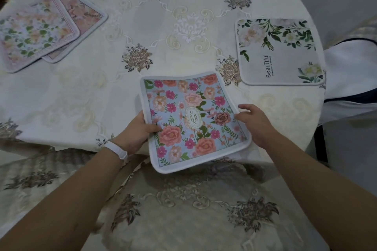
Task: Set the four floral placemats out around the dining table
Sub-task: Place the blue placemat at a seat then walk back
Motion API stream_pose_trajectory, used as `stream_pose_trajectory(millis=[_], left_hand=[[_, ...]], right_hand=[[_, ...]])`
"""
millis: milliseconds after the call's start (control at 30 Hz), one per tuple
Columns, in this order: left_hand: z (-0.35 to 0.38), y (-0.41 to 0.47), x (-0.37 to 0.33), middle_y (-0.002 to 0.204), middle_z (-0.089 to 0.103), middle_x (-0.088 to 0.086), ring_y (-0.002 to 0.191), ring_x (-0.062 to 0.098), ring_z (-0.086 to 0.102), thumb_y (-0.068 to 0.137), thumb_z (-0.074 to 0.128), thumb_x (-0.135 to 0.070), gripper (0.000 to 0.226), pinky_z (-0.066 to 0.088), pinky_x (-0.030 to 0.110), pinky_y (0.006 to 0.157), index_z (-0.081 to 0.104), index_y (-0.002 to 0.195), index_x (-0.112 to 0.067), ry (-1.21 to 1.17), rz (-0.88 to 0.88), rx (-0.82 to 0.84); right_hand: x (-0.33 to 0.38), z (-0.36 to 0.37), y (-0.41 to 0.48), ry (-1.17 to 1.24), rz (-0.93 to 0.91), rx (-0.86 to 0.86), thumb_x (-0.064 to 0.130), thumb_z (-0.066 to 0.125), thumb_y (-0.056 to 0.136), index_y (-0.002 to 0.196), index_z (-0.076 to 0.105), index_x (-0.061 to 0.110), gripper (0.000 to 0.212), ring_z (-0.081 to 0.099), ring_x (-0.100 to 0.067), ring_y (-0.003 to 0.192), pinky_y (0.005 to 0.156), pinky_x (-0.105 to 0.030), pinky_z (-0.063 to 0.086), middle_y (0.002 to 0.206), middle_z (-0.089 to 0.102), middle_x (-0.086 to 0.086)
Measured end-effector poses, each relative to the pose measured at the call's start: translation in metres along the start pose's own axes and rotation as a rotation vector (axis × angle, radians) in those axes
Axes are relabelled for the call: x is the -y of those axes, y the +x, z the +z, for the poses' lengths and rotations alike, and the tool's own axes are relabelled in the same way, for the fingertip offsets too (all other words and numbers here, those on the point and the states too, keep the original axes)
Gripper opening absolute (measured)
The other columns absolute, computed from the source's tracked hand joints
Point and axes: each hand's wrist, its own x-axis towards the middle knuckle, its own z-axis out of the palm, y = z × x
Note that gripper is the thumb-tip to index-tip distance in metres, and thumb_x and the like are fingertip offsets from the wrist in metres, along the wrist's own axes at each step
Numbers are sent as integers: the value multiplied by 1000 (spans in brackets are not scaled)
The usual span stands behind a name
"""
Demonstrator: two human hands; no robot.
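A blue placemat (191, 116) with pink and peach flowers lies at the table's near edge, its near end overhanging. My left hand (136, 132) grips its left edge, thumb on top. My right hand (255, 122) rests at its right edge with fingers spread; whether it grips the placemat is unclear. A white placemat (279, 57) with green leaves lies flat at the right side of the table. Two pale floral placemats lie overlapped at the far left: the upper one (32, 32) with green leaves, the pink one (85, 12) partly beneath it.
The round table carries a cream embroidered tablecloth (183, 26) that drapes over the near edge. A white chair (350, 71) with dark trim stands at the right. A white band is on my left wrist.
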Motion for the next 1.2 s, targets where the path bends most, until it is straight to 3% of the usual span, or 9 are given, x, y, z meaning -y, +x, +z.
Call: stream_pose_trajectory(millis=[167, 333, 567, 700, 767, 867, 967, 1067, 1200], left_hand=[[1, 11, 0, 118, 70, 4, 105, 25, 68, 87, 59, 9, 51, 57, 46, 84, 53, 129, -20, 120, 3, -3], [9, 26, 6, 111, 71, 5, 98, 26, 70, 87, 66, -3, 37, 57, 51, 84, 56, 117, -22, 161, 17, -183], [26, 28, 14, 110, 64, 1, 94, 19, 67, 88, 68, -12, 45, 57, 35, 75, 44, 125, -24, 249, 79, -316], [26, 17, 19, 99, 58, -12, 86, 3, 61, 85, 73, -24, 52, 50, 18, 63, 41, 125, -28, 412, 149, -325], [26, 8, 23, 97, 56, -18, 85, -1, 58, 83, 75, -28, 49, 52, 18, 67, 43, 120, -30, 503, 207, -308], [21, -4, 35, 115, 57, -1, 105, 17, 58, 81, 77, -25, 59, 52, 37, 91, 47, 131, -19, 720, 265, -307], [16, -17, 51, 140, 46, 12, 128, 27, 44, 81, 76, -27, 74, 37, 41, 110, 39, 142, -8, 945, 281, -265], [12, -28, 66, 154, 33, 12, 141, 27, 29, 78, 77, -39, 87, 24, 39, 116, 33, 147, -9, 1061, 276, -220], [5, -33, 79, 159, 23, 11, 147, 27, 16, 73, 79, -47, 97, 19, 43, 118, 31, 149, -12, 1110, 283, -194]], right_hand=[[-3, 6, -2, -168, -46, 22, 4, 60, 90, 125, 52, 20, 39, 70, -21, 86, 66, -33, 56, 103, 67, -7], [-15, 7, -10, -224, -99, -52, 6, 56, 92, 117, 52, 18, 29, 67, -16, 87, 69, -32, 55, 100, 65, 1], [-34, 4, -17, -289, -160, -132, 11, 56, 94, 111, 48, 22, 22, 64, -8, 83, 62, -25, 51, 94, 61, 9], [-40, 3, -19, -321, -181, -161, 14, 56, 96, 115, 47, 23, 23, 62, -3, 80, 61, -24, 52, 93, 60, 11], [-40, 3, -19, -328, -185, -180, 14, 56, 96, 122, 46, 23, 29, 61, -1, 79, 62, -24, 53, 95, 60, 10], [-40, 2, -20, -373, -218, -189, 11, 55, 95, 129, 46, 22, 37, 60, -2, 82, 61, -20, 50, 101, 58, 9], [-46, -2, -23, -491, -297, -159, 14, 59, 91, 130, 48, 20, 41, 59, -10, 100, 80, -29, 55, 120, 52, 2], [-55, -11, -34, -715, -363, -87, 23, 66, 89, 135, 47, 15, 51, 43, -11, 116, 103, -32, 40, 132, 46, -2], [-69, -20, -50, -930, -417, 1, 40, 69, 85, 143, 43, 14, 68, 33, -24, 136, 115, -41, 29, 150, 37, -8]])
